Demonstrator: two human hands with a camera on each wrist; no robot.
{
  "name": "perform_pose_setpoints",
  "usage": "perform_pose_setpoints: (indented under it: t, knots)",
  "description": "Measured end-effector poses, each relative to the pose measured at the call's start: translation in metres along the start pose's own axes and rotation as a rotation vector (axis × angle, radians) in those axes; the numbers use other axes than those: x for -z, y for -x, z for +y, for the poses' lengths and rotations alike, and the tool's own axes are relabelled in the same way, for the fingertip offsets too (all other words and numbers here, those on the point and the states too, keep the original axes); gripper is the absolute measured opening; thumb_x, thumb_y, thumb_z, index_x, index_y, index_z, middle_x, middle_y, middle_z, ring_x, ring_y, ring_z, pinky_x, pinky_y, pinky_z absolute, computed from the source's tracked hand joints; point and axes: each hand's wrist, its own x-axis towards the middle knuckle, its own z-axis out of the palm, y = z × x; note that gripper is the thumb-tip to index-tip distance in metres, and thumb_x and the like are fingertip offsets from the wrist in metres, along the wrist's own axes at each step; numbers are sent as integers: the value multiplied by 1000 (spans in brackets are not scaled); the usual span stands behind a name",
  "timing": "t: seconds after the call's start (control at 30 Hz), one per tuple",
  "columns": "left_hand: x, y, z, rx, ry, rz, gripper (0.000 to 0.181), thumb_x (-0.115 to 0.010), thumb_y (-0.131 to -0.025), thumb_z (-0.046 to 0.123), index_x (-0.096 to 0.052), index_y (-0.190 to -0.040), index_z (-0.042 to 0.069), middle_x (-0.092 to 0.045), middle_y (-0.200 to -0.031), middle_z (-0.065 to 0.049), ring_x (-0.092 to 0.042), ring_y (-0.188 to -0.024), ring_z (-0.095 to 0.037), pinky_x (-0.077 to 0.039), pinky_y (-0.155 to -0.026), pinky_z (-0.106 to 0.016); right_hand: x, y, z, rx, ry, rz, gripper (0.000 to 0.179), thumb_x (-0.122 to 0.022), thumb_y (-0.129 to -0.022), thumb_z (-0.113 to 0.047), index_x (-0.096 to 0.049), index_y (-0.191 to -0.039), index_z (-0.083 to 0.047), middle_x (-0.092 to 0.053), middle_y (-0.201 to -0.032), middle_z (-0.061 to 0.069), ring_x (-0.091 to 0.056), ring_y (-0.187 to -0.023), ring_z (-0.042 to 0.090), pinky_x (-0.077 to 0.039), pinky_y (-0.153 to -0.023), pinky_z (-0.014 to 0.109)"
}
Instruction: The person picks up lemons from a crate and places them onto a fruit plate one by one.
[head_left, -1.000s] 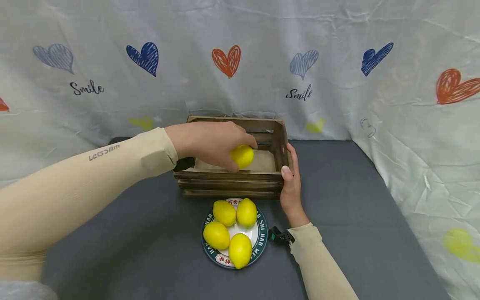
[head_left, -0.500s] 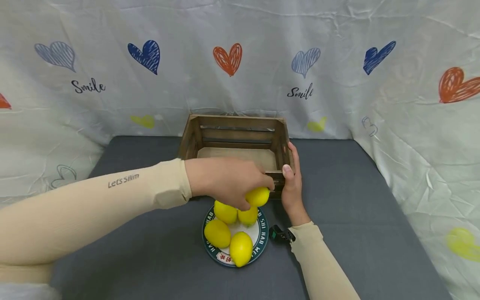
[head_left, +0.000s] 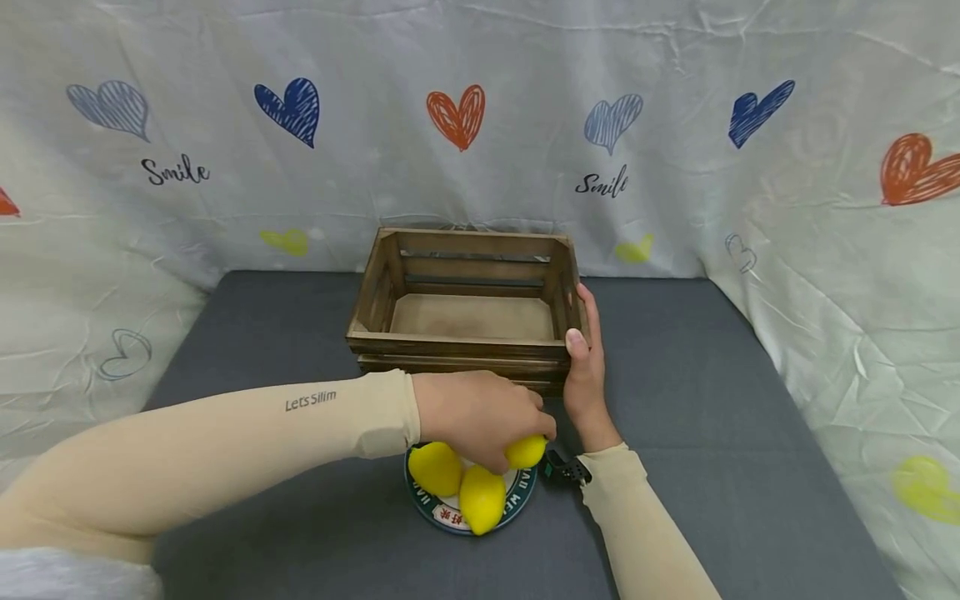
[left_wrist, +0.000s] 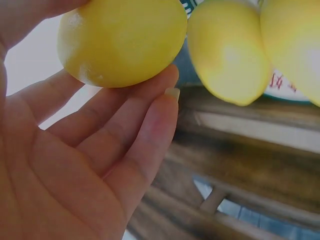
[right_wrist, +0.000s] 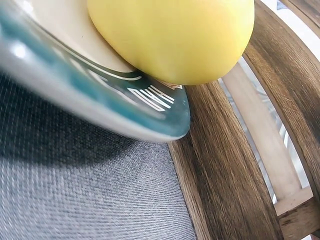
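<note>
My left hand (head_left: 483, 417) reaches over the round plate (head_left: 429, 510), which has a dark green lettered rim. It pinches a yellow lemon (head_left: 527, 452) above the plate's right side. The left wrist view shows thumb and fingers around this lemon (left_wrist: 122, 42). Two other lemons, one nearer the front (head_left: 482, 500) and one on the left (head_left: 435, 468), lie on the plate. My left hand hides the plate's far part. At the slatted wooden crate (head_left: 461, 343), my right hand (head_left: 588, 379) grips the right front corner, thumb at the corner and fingers along the outer side.
Behind the plate stands the crate, its bare floor (head_left: 471, 317) showing. Both stand on a dark grey cloth-covered table (head_left: 697, 433). A pale curtain (head_left: 525, 50) printed with hearts hangs behind and along the sides. In the right wrist view, a lemon (right_wrist: 175, 35) overhangs the plate's rim.
My left hand has brought the lemon from over the crate's inside towards me, down to the right part of the plate. My right hand has stayed at the crate's corner.
</note>
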Motion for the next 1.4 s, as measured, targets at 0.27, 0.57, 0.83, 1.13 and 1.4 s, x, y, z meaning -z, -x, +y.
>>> perform_pose_setpoints:
  t: [0.27,0.57,0.83,1.13,1.4]
  knots:
    - [-14,-7,1,5,-4,-19,54,-85,-93,32,-67,-144,27,-70,-121,6,-61,-94,-10,-59,-85,-27,0,-1,-1,10,13,-2,72,-45,-100,-42,-33,-170,-34,-24,-180,-8,-20,-166,19,-12,-127,67]
    - [-23,-14,-1,-11,-27,9,55,-85,-92,36,-68,-143,27,-72,-121,8,-62,-98,-10,-57,-95,-32,1,-1,0,17,4,-2,71,-47,-100,-45,-34,-169,-37,-26,-179,-9,-23,-165,18,-13,-129,66]
    - [-29,-16,-3,10,-53,12,55,-84,-93,42,-68,-144,28,-74,-121,8,-63,-99,-10,-52,-100,-38,1,-1,0,16,7,-7,70,-46,-100,-43,-34,-169,-37,-26,-179,-8,-25,-164,18,-14,-129,65]
    - [-39,-17,-2,35,-67,35,53,-86,-92,41,-70,-140,29,-74,-118,10,-63,-101,-10,-42,-119,-45,6,-4,-6,-2,60,-13,69,-47,-99,-40,-36,-168,-39,-31,-176,-15,-24,-164,13,-15,-129,64]
    - [-55,-18,0,50,-99,78,49,-85,-91,39,-70,-137,29,-73,-117,9,-64,-108,-14,-36,-126,-48,14,-3,-16,-25,145,-79,62,-48,-107,-35,-36,-168,-39,-32,-176,-10,-27,-164,14,-20,-131,63]
